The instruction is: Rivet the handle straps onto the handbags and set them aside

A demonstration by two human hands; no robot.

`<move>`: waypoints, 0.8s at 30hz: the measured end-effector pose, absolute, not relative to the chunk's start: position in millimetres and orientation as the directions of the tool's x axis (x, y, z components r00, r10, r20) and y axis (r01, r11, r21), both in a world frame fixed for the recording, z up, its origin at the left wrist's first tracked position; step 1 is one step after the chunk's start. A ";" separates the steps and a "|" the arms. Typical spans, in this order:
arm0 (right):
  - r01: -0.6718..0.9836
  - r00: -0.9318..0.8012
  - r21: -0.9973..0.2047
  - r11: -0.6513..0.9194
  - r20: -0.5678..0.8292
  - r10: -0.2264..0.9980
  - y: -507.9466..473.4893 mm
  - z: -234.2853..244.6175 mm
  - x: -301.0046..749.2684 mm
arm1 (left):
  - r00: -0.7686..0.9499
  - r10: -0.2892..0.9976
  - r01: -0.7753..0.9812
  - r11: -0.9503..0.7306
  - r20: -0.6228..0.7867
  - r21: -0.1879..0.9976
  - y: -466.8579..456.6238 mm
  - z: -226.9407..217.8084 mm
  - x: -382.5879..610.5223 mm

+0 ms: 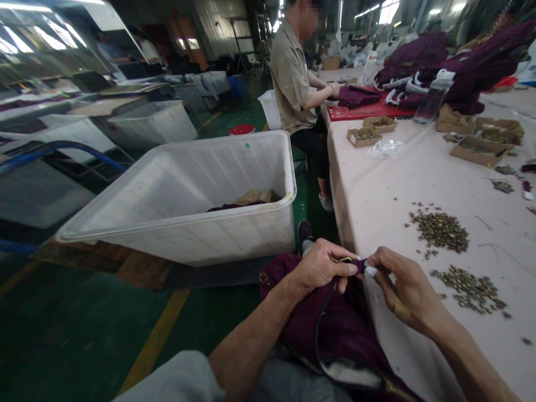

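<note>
A dark purple garment (pixel 301 312) with a zip and a pale lining lies across my lap, against the table's edge. My left hand (pixel 322 265) is closed on a narrow purple strap (pixel 360 266) of it, thumb on top. Beside those fingers shows a gold-coloured metal piece (pixel 345 259). At the strap's other end my right hand (pixel 404 285) pinches with thumb and forefinger, where white wrapping (pixel 371 271) covers the fingertips. Anything small between the right fingertips is hidden. Two loose piles of small brass-coloured fasteners, a farther pile (pixel 441 229) and a nearer pile (pixel 473 290), lie right of my hands.
A large white plastic bin (pixel 234 237) with dark cloth inside stands to my left. On the pink-covered table (pixel 377 184) are small cardboard boxes (pixel 364 137) of fasteners, a clear bottle (pixel 434 97) and heaped purple garments (pixel 473 61). Another person (pixel 291 67) handles purple cloth across the corner.
</note>
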State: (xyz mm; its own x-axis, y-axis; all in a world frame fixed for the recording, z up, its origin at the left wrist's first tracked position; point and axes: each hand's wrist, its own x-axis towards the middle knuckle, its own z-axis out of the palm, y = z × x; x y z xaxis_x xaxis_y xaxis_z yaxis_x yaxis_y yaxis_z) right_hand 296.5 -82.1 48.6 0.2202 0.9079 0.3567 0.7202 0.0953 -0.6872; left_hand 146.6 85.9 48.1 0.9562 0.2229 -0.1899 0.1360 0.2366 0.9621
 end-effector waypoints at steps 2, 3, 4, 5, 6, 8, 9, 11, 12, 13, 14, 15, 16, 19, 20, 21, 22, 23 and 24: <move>0.724 0.250 -0.688 0.062 0.344 0.905 -81.6 47.2 295.0 | 0.953 0.237 0.137 0.225 -0.191 0.965 84.5 46.1 147.2; 0.721 0.269 -0.692 0.042 0.335 0.903 -81.4 46.1 294.1 | 0.951 0.244 0.137 0.218 -0.190 0.966 83.9 45.4 147.4; 0.714 0.290 -0.700 0.021 0.323 0.901 -81.1 44.8 293.0 | 0.950 0.250 0.136 0.212 -0.189 0.968 83.3 44.9 147.5; 0.702 0.311 -0.712 0.003 0.310 0.899 -80.8 43.6 291.7 | 0.948 0.257 0.133 0.209 -0.186 0.969 82.9 44.8 147.6; 0.687 0.331 -0.727 -0.013 0.297 0.896 -80.5 42.7 290.3 | 0.947 0.264 0.128 0.210 -0.183 0.969 82.6 44.9 147.5; 0.657 0.371 -0.753 -0.038 0.279 0.885 -79.7 41.8 287.4 | 0.947 0.269 0.117 0.217 -0.174 0.969 82.4 46.0 147.1; 0.645 0.387 -0.763 -0.046 0.273 0.881 -79.2 42.0 286.1 | 0.948 0.268 0.111 0.225 -0.171 0.968 82.6 46.6 146.8; 0.616 0.417 -0.785 -0.071 0.248 0.875 -78.0 43.7 284.2 | 0.950 0.262 0.105 0.245 -0.170 0.964 83.5 47.6 146.4; 0.597 0.436 -0.797 -0.091 0.226 0.871 -77.3 45.1 283.7 | 0.951 0.258 0.105 0.256 -0.172 0.961 84.3 47.8 146.3; 0.574 0.456 -0.810 -0.115 0.200 0.867 -76.7 46.8 283.5 | 0.952 0.252 0.105 0.267 -0.175 0.958 85.3 47.8 146.2; 0.551 0.474 -0.823 -0.140 0.171 0.864 -76.0 48.5 283.5 | 0.953 0.247 0.106 0.276 -0.177 0.955 86.5 47.6 146.3; 0.529 0.490 -0.833 -0.162 0.144 0.860 -75.3 50.1 283.8 | 0.954 0.241 0.105 0.283 -0.177 0.953 87.9 47.2 146.4; 0.509 0.504 -0.842 -0.181 0.120 0.856 -74.6 51.4 284.2 | 0.956 0.236 0.103 0.290 -0.176 0.952 89.5 46.9 146.6; 0.443 0.527 -0.872 -0.209 0.065 0.848 -72.0 51.3 286.6 | 0.960 0.217 0.106 0.297 -0.175 0.949 94.6 47.2 147.8; 0.418 0.536 -0.882 -0.216 0.047 0.843 -70.7 50.0 287.6 | 0.962 0.206 0.112 0.292 -0.177 0.950 96.5 48.0 148.3; 0.392 0.546 -0.892 -0.224 0.029 0.838 -69.2 48.3 288.6 | 0.965 0.192 0.120 0.285 -0.179 0.951 98.5 49.1 148.9; 0.365 0.551 -0.902 -0.231 0.010 0.834 -67.3 46.5 289.7 | 0.967 0.180 0.126 0.276 -0.180 0.953 100.6 50.3 149.5; 0.340 0.556 -0.911 -0.234 -0.006 0.831 -65.1 44.9 290.7 | 0.969 0.170 0.130 0.267 -0.180 0.955 102.8 51.5 150.0; 0.318 0.559 -0.920 -0.231 -0.015 0.829 -62.5 43.6 291.8 | 0.971 0.163 0.131 0.259 -0.177 0.957 105.4 52.4 150.6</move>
